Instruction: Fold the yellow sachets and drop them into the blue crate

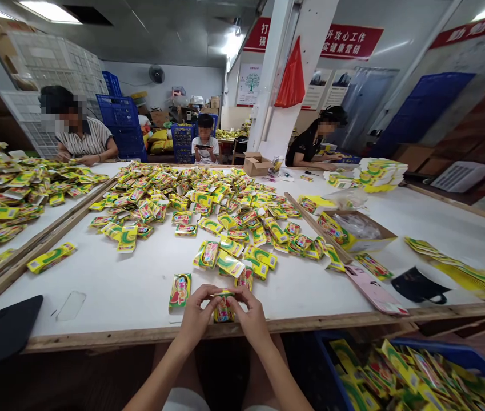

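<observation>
Near the front edge of the white table, my left hand (pixel 200 311) and my right hand (pixel 247 311) grip one small yellow-green printed box (pixel 224 311) between them. Both thumbs and forefingers meet at its upper end, and the far end is partly hidden by my fingers. Just left of my left hand lies a similar printed box (pixel 180 290), flat on the table. Another such box (pixel 244 276) lies right behind my right hand. Beyond them spreads a large heap of these small boxes (pixel 195 191), several with end flaps standing out.
Wooden strips (pixel 40 245) divide the table. On the right are an open carton (pixel 371 242) with clear plastic, a pink phone case (pixel 375 288) and a dark mug (pixel 417 285). A black tablet-like object (pixel 6 331) overhangs the left edge. Below right is a blue crate (pixel 332 371) of boxes. Other people sit around.
</observation>
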`<action>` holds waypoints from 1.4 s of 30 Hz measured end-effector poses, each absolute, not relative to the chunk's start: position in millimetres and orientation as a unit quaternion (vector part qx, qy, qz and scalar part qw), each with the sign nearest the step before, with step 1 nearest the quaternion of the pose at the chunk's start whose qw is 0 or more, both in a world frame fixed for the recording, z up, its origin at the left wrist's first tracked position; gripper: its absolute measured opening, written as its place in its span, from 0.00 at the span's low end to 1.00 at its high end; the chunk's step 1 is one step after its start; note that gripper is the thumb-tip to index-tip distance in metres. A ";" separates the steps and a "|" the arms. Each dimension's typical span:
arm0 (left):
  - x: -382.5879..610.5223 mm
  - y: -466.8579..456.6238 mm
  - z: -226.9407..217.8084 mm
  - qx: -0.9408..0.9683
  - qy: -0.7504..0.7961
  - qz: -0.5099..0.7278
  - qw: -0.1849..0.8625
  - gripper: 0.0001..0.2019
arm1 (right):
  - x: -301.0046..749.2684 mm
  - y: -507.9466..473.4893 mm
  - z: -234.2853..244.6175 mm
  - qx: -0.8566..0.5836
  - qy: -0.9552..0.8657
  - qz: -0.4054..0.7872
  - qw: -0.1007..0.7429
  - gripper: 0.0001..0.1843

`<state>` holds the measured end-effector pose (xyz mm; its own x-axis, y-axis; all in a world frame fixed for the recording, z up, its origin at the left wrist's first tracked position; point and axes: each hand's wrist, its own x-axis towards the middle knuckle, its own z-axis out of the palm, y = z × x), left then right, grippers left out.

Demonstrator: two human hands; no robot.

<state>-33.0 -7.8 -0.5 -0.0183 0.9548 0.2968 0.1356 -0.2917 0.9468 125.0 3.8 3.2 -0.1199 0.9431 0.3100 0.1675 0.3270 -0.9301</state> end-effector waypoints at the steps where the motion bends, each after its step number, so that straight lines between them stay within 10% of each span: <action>1: -33.4 -8.9 0.4 0.594 0.460 0.543 0.376 0.09 | 124.7 2.5 1.7 -0.431 -0.638 0.392 0.504 0.11; 42: -36.7 -5.5 -3.0 0.599 0.398 0.516 0.465 0.14 | 124.8 13.2 20.9 -0.369 -0.757 0.288 0.456 0.07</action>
<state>-36.7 -5.5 -3.0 0.1504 0.9570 0.2483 -0.0036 -0.2506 0.9681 124.8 13.2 20.9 -0.3120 0.8206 0.4788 0.2954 0.5628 -0.7720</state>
